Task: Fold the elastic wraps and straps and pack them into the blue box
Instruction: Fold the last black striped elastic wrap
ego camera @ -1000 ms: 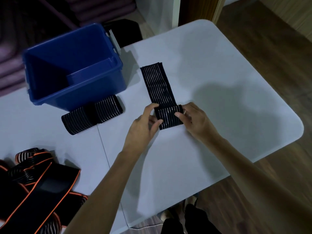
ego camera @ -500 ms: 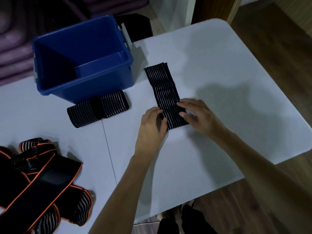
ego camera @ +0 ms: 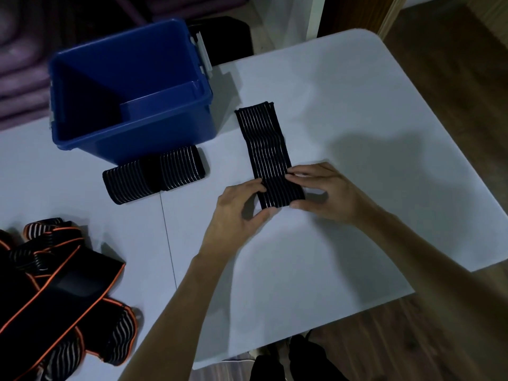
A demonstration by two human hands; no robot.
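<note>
A black elastic wrap with thin white stripes (ego camera: 265, 144) lies lengthwise on the white table (ego camera: 357, 111), its near end doubled over. My left hand (ego camera: 236, 210) pinches the left edge of that near fold and my right hand (ego camera: 321, 191) pinches its right edge. A folded striped wrap (ego camera: 154, 174) lies in front of the blue box (ego camera: 132, 94), which stands open at the back left. A tangle of black straps with orange edging (ego camera: 55, 292) sits at the table's near left.
The table's front edge and rounded right corner drop to a wooden floor (ego camera: 439, 339). A seam (ego camera: 167, 243) runs down the tabletop. Purple cushions (ego camera: 22, 67) and a dark object (ego camera: 220, 31) lie behind the box.
The fold at the wrap's near end has been rolled farther up the wrap. Both hands shifted from pressing it flat to pinching its two side edges.
</note>
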